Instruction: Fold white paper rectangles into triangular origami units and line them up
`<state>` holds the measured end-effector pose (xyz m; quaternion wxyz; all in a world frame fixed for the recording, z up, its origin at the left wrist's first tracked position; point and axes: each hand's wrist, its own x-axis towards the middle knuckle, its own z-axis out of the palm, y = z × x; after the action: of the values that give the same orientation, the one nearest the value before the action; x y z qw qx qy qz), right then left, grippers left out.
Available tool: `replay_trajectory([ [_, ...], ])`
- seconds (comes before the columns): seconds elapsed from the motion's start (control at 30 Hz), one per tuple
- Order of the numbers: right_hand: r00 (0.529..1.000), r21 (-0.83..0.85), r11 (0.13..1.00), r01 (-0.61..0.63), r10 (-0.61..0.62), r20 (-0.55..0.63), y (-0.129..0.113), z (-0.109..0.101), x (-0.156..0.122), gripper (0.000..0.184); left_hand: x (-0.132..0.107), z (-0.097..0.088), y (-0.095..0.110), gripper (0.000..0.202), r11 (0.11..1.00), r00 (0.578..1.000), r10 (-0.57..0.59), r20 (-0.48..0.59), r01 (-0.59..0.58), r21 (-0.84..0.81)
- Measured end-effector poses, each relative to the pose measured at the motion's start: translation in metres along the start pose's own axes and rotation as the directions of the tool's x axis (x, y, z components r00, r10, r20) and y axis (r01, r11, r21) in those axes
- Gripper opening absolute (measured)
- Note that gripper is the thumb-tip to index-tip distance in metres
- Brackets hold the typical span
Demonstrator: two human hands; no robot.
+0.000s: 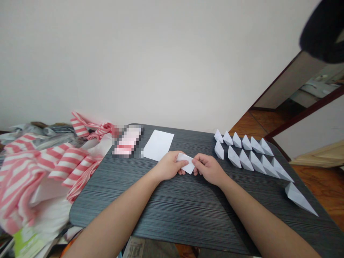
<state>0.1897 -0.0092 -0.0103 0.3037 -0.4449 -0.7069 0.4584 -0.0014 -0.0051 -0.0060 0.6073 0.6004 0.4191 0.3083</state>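
Observation:
Both of my hands meet over the middle of a dark striped table (172, 215). My left hand (169, 166) and my right hand (209, 168) pinch a small folded piece of white paper (187, 162) between their fingertips, just above the tabletop. A flat white sheet of paper (158, 144) lies just beyond my left hand. Several folded white paper triangles (249, 154) stand in two rows to the right of my right hand, and one more paper triangle (299, 197) sits apart near the right edge.
Pink and white striped plastic bags (40, 165) pile up at the table's left side. A blurred pink and white object (127, 141) lies at the far left corner. A plain wall rises behind, and a wooden floor and doorway (303, 107) show on the right.

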Motion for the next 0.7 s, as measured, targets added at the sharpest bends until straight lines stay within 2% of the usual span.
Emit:
replay_trajectory([
  [0.3,0.999,0.074,0.997,-0.024,0.026,-0.029,0.0012,-0.0005,0.0008,0.024,-0.0007,0.0007,0.0,0.025,1.0,1.0,0.005,-0.015,-0.005,0.01],
  [0.6,0.998,0.05,0.998,-0.034,0.036,-0.041,0.002,-0.0016,0.0014,0.025,-0.0022,0.0005,-0.001,0.027,1.0,1.0,-0.025,-0.006,0.025,0.0],
  [0.7,0.998,0.08,0.996,-0.039,0.042,-0.039,0.0017,-0.0013,0.0012,0.025,-0.0012,0.0005,0.0003,0.029,1.0,1.0,0.0,-0.017,-0.001,-0.026],
])
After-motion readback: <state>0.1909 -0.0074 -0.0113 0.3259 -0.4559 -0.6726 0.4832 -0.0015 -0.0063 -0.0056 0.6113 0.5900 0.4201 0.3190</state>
